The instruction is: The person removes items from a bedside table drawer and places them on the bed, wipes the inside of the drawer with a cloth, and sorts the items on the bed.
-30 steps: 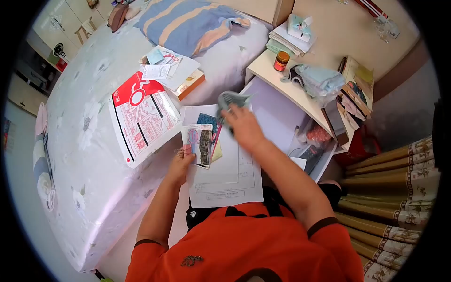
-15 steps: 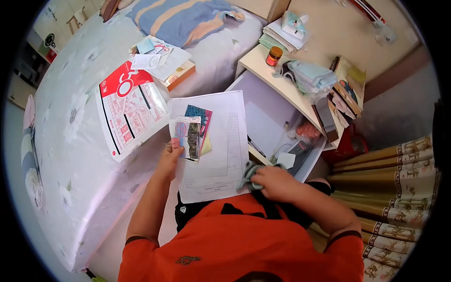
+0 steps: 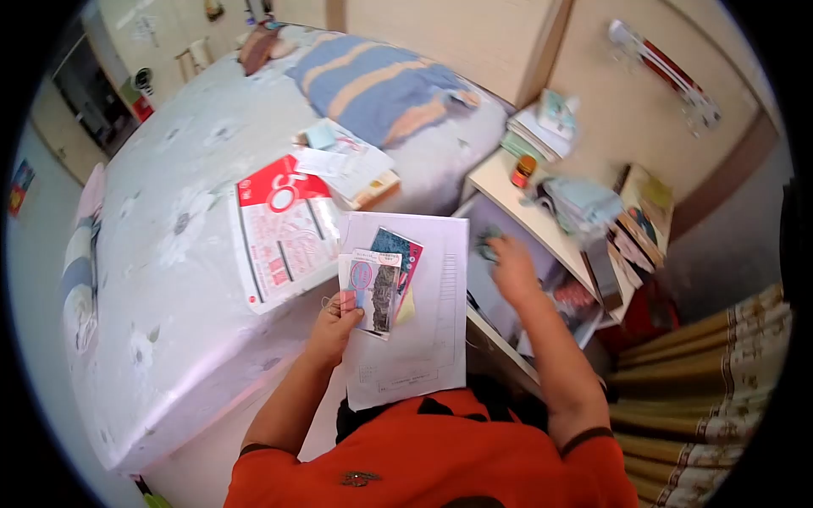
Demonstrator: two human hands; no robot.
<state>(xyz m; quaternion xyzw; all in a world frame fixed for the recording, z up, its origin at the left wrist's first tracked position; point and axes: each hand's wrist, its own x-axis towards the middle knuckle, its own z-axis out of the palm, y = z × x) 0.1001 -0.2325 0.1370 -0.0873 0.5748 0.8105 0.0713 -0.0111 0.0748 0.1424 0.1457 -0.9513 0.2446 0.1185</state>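
Note:
My left hand point(image 3: 334, 328) grips white printed papers point(image 3: 428, 347) by their left edge, the thumb pressing on top. Under that thumb lies a small printed slip point(image 3: 383, 288) with a dark picture, overlapping a blue and pink card point(image 3: 410, 251). My right hand point(image 3: 515, 269) is closed on a crumpled dark green-grey cloth point(image 3: 486, 242), held over the inside of the open drawer point(image 3: 501, 342). In the drawer's right part, a reddish bundle point(image 3: 574, 294) is partly hidden by my right forearm.
Above the drawer, the cabinet top point(image 3: 491, 175) bears a brown jar point(image 3: 523, 171), folded cloths point(image 3: 580, 201) and a tissue pack point(image 3: 556, 114). The bed point(image 3: 182, 220) holds a red and white bag point(image 3: 284, 237), papers point(image 3: 356, 169) and a striped blanket point(image 3: 373, 89). Curtains point(image 3: 703, 381) hang at right.
My right hand has moved forward with the cloth, from beside the papers' lower right corner to over the drawer. My left hand keeps its hold on the papers. The view has shifted.

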